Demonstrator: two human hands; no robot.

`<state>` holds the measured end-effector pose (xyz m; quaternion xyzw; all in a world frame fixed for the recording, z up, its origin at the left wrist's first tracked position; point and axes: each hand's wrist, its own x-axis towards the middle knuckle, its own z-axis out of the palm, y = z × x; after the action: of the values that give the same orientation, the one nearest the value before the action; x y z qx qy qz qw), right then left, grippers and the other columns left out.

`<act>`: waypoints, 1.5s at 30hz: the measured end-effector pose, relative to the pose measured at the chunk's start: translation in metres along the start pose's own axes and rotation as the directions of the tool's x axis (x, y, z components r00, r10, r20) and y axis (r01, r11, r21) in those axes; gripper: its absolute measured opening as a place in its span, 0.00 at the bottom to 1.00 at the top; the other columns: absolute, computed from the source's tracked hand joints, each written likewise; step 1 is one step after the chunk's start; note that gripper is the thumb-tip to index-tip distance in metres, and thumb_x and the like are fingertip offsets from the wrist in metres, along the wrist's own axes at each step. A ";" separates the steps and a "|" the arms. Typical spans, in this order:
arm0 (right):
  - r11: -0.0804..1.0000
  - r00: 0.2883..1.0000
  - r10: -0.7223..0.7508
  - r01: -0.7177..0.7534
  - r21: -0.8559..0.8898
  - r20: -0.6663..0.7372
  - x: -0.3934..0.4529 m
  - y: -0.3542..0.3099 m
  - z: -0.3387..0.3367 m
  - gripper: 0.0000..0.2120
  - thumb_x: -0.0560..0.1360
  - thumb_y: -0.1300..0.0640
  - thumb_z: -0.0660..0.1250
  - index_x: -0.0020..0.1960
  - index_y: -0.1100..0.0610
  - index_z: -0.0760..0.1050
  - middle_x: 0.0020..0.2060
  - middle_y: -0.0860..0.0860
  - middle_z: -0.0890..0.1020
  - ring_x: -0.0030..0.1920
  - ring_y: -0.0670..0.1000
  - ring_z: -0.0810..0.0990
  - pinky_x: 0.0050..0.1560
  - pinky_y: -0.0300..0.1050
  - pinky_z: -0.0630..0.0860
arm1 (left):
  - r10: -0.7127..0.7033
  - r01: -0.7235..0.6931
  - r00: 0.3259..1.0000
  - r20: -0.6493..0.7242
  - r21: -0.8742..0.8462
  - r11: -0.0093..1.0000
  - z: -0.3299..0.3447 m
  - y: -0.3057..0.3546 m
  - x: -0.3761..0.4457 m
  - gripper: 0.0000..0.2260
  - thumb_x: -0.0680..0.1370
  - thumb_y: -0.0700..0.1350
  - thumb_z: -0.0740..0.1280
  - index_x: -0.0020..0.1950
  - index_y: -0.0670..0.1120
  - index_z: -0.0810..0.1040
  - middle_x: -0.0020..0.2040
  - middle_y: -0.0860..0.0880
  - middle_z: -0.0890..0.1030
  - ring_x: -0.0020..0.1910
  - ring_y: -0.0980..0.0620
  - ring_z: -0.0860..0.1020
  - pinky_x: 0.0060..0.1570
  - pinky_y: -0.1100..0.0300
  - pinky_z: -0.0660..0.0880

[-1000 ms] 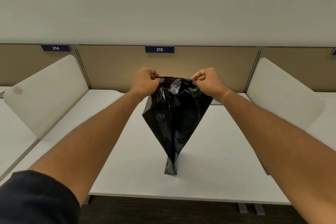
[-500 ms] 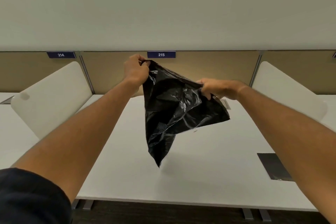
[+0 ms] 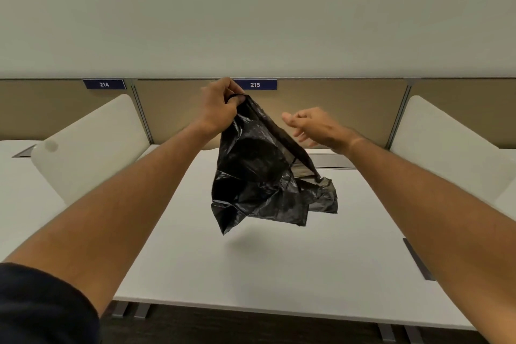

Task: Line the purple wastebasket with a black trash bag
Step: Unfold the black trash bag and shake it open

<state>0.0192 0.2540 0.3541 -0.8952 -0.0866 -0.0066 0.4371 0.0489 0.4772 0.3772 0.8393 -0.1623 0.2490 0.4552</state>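
Note:
A crumpled black trash bag point(image 3: 259, 176) hangs in the air above the white desk point(image 3: 279, 268). My left hand point(image 3: 220, 106) pinches its top edge and holds it up. My right hand point(image 3: 310, 126) is beside the bag's upper right edge, fingers apart and holding nothing. The bag's lower part billows out to the right, clear of the desk. No purple wastebasket is in view.
White side dividers stand at the left point(image 3: 89, 145) and right point(image 3: 446, 148) of the desk. A tan back panel point(image 3: 335, 112) with a label 215 point(image 3: 254, 84) closes the far side. A dark cable slot point(image 3: 418, 260) lies at the desk's right.
My right hand has let go of the bag and opened. My left hand has lifted the bag higher, and the bag has swung up and out to the right.

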 end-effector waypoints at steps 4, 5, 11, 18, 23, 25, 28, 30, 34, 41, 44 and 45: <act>0.976 0.991 -0.047 0.073 -0.205 0.128 -0.001 -0.011 0.024 0.14 0.75 0.47 0.69 0.54 0.56 0.78 0.45 0.51 0.81 0.43 0.49 0.81 0.41 0.40 0.77 | -0.005 0.005 1.000 -0.031 -0.023 1.000 0.005 -0.001 -0.003 0.03 0.77 0.38 0.68 0.47 0.46 0.79 0.41 0.47 0.80 0.40 0.53 0.78 0.43 0.60 0.77; 0.928 0.993 -0.051 0.087 -0.362 0.108 0.000 -0.011 0.029 0.09 0.74 0.54 0.70 0.51 0.58 0.79 0.42 0.53 0.81 0.41 0.51 0.81 0.39 0.40 0.77 | 0.013 -0.013 0.999 -0.031 -0.011 1.000 0.004 -0.001 -0.003 0.03 0.77 0.38 0.68 0.47 0.45 0.79 0.41 0.47 0.80 0.39 0.54 0.77 0.43 0.62 0.76; 0.881 0.962 -0.056 -0.078 -0.466 -0.267 0.004 0.009 0.014 0.07 0.67 0.63 0.70 0.44 0.57 0.83 0.38 0.54 0.80 0.39 0.52 0.76 0.36 0.37 0.70 | 0.313 -0.370 0.926 0.210 0.337 0.866 -0.032 -0.021 -0.005 0.08 0.74 0.32 0.68 0.51 0.38 0.80 0.47 0.42 0.82 0.45 0.45 0.80 0.48 0.54 0.79; 0.803 0.926 0.023 -0.241 -0.545 -0.376 0.002 0.019 -0.002 0.07 0.70 0.64 0.69 0.48 0.62 0.80 0.42 0.59 0.82 0.46 0.60 0.81 0.44 0.46 0.78 | 0.051 -0.054 0.998 0.021 0.601 0.798 -0.050 -0.049 -0.019 0.11 0.69 0.31 0.68 0.49 0.38 0.84 0.47 0.38 0.81 0.44 0.43 0.76 0.42 0.54 0.72; 0.756 0.878 0.139 -0.393 -0.524 -0.458 -0.007 0.031 -0.007 0.05 0.73 0.60 0.68 0.47 0.62 0.76 0.43 0.59 0.80 0.46 0.61 0.79 0.46 0.50 0.79 | -0.302 0.392 0.903 -0.304 0.299 0.870 -0.062 -0.049 -0.020 0.12 0.71 0.35 0.66 0.51 0.40 0.84 0.49 0.40 0.83 0.51 0.40 0.79 0.54 0.51 0.78; 0.792 0.853 0.180 -0.421 -0.442 -0.490 -0.010 0.032 -0.009 0.07 0.73 0.59 0.68 0.48 0.62 0.78 0.44 0.59 0.80 0.46 0.61 0.79 0.46 0.49 0.78 | -0.440 0.502 0.826 -0.351 0.105 0.858 -0.064 -0.047 -0.019 0.07 0.74 0.36 0.65 0.48 0.39 0.83 0.46 0.42 0.80 0.48 0.42 0.79 0.53 0.47 0.80; 0.905 0.872 0.187 -0.332 -0.267 -0.452 -0.010 0.028 -0.009 0.11 0.71 0.60 0.66 0.50 0.61 0.82 0.46 0.60 0.83 0.50 0.61 0.80 0.51 0.50 0.79 | -0.665 0.625 0.675 -0.320 -0.231 0.746 -0.065 -0.047 -0.016 0.05 0.78 0.41 0.63 0.51 0.42 0.76 0.52 0.43 0.78 0.48 0.45 0.77 0.46 0.51 0.81; 0.954 0.899 0.126 -0.226 -0.196 -0.420 -0.011 0.018 -0.003 0.09 0.71 0.62 0.65 0.48 0.61 0.83 0.43 0.59 0.83 0.48 0.58 0.80 0.50 0.49 0.78 | -0.687 0.661 0.687 -0.239 -0.186 0.726 -0.064 -0.053 -0.017 0.10 0.76 0.43 0.66 0.55 0.40 0.75 0.55 0.41 0.77 0.50 0.44 0.76 0.48 0.50 0.81; 0.980 0.913 0.016 -0.094 -0.173 -0.408 -0.006 -0.006 0.010 0.08 0.73 0.61 0.65 0.36 0.56 0.78 0.34 0.54 0.79 0.40 0.54 0.78 0.39 0.41 0.72 | -0.351 0.336 0.933 -0.076 0.531 0.778 -0.054 -0.063 -0.033 0.33 0.69 0.51 0.73 0.70 0.47 0.65 0.64 0.40 0.68 0.63 0.39 0.68 0.62 0.46 0.70; 0.915 0.961 -0.149 0.045 -0.400 -0.233 -0.004 -0.024 0.031 0.05 0.72 0.61 0.67 0.43 0.56 0.82 0.39 0.52 0.81 0.42 0.53 0.78 0.41 0.39 0.68 | 0.061 -0.218 0.961 0.271 0.602 0.768 -0.001 -0.045 -0.042 0.44 0.69 0.60 0.73 0.78 0.57 0.52 0.77 0.42 0.58 0.74 0.41 0.60 0.70 0.43 0.61; 0.907 0.967 -0.174 0.085 -0.412 -0.184 -0.010 -0.025 0.035 0.04 0.73 0.60 0.69 0.43 0.54 0.82 0.37 0.51 0.81 0.41 0.53 0.79 0.40 0.40 0.71 | 0.095 -0.257 0.942 0.323 0.508 0.822 0.011 -0.045 -0.044 0.24 0.75 0.51 0.69 0.71 0.52 0.70 0.68 0.42 0.73 0.66 0.42 0.72 0.62 0.47 0.71; 0.899 0.966 -0.181 0.085 -0.430 -0.187 -0.012 -0.023 0.034 0.02 0.72 0.58 0.70 0.43 0.53 0.82 0.37 0.50 0.81 0.40 0.53 0.79 0.40 0.41 0.72 | 0.097 -0.233 0.949 0.302 0.457 0.859 0.011 -0.045 -0.044 0.16 0.76 0.45 0.67 0.63 0.48 0.77 0.60 0.43 0.79 0.59 0.42 0.77 0.55 0.49 0.75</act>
<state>0.0017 0.2930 0.3503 -0.9535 -0.0950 -0.1550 0.2405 0.0381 0.4936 0.3163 0.9352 -0.2263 0.2042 0.1800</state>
